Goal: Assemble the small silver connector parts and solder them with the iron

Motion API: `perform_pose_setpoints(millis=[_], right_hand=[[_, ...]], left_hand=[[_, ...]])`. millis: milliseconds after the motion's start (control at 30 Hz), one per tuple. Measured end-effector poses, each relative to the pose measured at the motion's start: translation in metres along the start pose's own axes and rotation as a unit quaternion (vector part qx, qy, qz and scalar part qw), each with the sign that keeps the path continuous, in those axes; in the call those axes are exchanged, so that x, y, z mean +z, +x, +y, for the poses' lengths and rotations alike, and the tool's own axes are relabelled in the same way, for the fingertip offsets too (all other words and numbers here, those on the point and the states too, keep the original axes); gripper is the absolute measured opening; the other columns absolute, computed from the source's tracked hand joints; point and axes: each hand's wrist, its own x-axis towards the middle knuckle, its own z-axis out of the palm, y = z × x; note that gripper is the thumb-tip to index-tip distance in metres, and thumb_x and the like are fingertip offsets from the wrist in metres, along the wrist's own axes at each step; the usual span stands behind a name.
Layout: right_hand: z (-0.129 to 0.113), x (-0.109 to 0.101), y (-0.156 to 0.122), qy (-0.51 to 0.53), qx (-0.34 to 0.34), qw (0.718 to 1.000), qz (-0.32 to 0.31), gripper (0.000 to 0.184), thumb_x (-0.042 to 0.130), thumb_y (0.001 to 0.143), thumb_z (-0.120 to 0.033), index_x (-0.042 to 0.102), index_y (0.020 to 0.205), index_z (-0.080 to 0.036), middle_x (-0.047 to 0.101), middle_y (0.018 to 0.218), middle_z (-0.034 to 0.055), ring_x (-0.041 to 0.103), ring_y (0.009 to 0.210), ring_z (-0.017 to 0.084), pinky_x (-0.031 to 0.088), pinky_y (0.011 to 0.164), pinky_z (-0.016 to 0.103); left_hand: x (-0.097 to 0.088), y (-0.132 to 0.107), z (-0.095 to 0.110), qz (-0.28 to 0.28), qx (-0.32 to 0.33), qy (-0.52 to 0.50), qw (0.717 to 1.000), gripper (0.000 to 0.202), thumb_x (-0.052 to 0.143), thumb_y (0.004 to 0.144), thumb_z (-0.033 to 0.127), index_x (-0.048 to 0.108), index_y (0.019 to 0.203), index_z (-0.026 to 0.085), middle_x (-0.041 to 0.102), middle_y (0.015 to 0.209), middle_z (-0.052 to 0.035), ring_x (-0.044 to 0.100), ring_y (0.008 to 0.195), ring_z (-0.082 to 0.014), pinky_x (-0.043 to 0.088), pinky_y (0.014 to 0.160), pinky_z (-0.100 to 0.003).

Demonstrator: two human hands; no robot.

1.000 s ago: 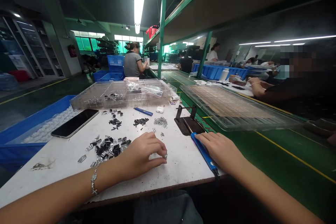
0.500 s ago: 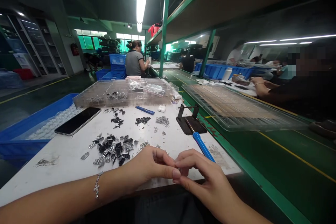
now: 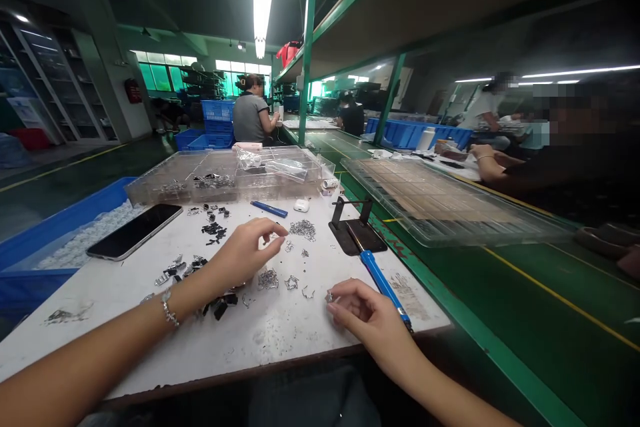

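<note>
My left hand (image 3: 245, 250) hovers over the white worktable (image 3: 280, 333), fingers curled with thumb and forefinger pinched near a small heap of dark parts (image 3: 273, 235); what they hold I cannot make out. A pile of silver and black metal clips (image 3: 213, 287) lies under that wrist. My right hand (image 3: 367, 313) rests near the table's front edge, pinching a small silver clip (image 3: 330, 296). A blue-handled tool (image 3: 383, 283) lies just right of it, its tip on a black stand (image 3: 356, 232).
A phone (image 3: 133, 230) lies at the left, beside a blue bin (image 3: 60, 240) of white parts. Clear compartment trays (image 3: 225, 177) stand at the back, a blue pen (image 3: 269, 209) before them. A clear tray (image 3: 445, 203) sits on the green belt. Other people work further along.
My hands were together at the front edge, pinching one small part. They have separated: the left hand moved forward toward the dark parts, the right stayed near the edge with the clip.
</note>
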Motion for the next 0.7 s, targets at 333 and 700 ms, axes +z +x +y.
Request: perform_pose_setpoints(millis=[333, 700], right_hand=[[0.01, -0.005, 0.008, 0.111, 0.075, 0.991, -0.033, 0.034, 0.076, 0.069, -0.041, 0.06, 0.086, -0.015, 0.057, 0.056, -0.0041, 0.051, 0.054, 0.01, 0.036, 0.055, 0.023], [0.001, -0.003, 0.008, 0.165, 0.104, 0.981, 0.01, 0.033, 0.078, 0.066, -0.039, 0.06, 0.081, -0.016, 0.062, 0.07, -0.0016, 0.053, 0.059, 0.01, 0.039, 0.06, 0.023]], left_hand=[[0.004, 0.01, -0.047, -0.083, 0.037, 0.158, 0.983, 0.036, 0.046, 0.079, 0.017, 0.061, 0.111, 0.02, 0.057, 0.108, -0.0115, 0.051, 0.099, -0.0302, 0.046, 0.079, -0.042], [0.003, 0.011, -0.053, -0.108, 0.02, 0.207, 0.972, 0.03, 0.044, 0.083, 0.024, 0.066, 0.103, 0.017, 0.06, 0.101, -0.0128, 0.052, 0.094, -0.03, 0.048, 0.07, -0.039]])
